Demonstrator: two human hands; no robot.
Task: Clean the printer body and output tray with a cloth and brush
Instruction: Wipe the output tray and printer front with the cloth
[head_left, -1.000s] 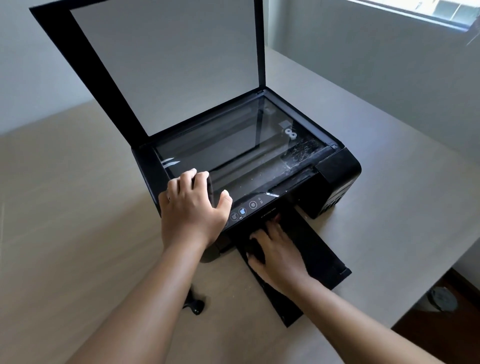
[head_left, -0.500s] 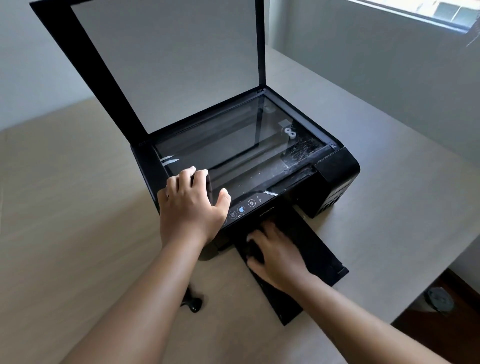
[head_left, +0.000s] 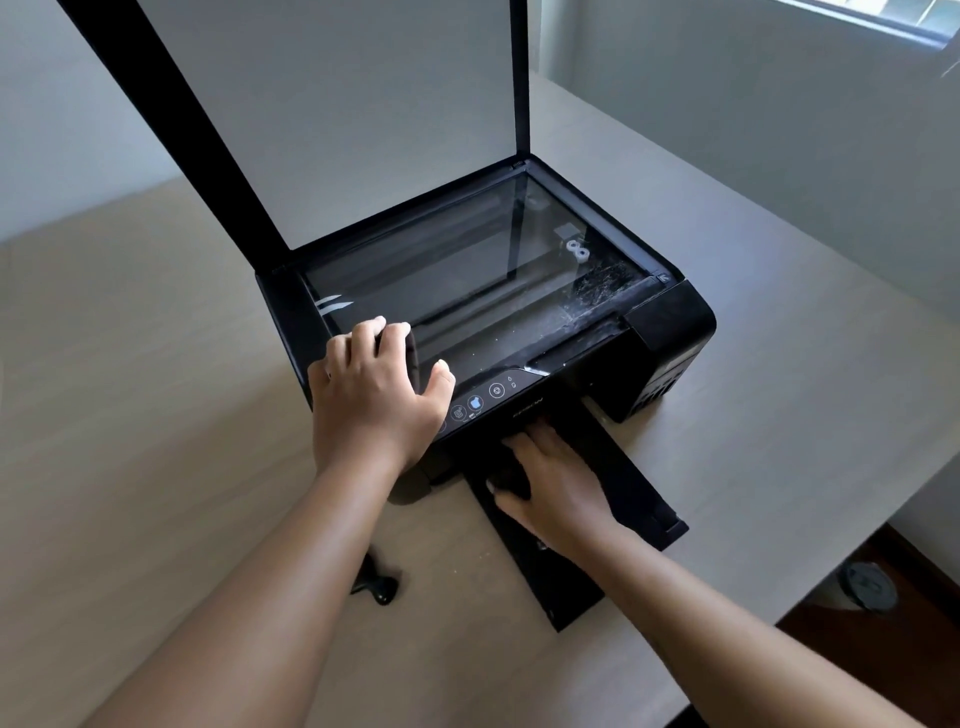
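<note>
- Little has moved since the earlier pictures: both hands keep their places on the printer, and the right hand has shifted only slightly up the output tray toward the printer's front.
- Table: pale wood-look top, bearing the printer; its right edge falls away to a dark floor, where a round grey object lies.
- Room: plain light walls; a window strip at the upper right.
- Printer: black, scanner lid raised upright, glass exposed with white smears at its right end.
- Output tray: black, drawn out from the front, lying flat on the table toward the viewer.
- Left hand: spread loosely over the front left corner of the printer, fingers curled around something dark; what it is cannot be told.
- Right hand: palm down on the tray, pressing a dark cloth under the fingers, the cloth barely distinct from the tray.
- Small black object: on the table beside the left forearm, partly hidden; possibly the brush.
</note>
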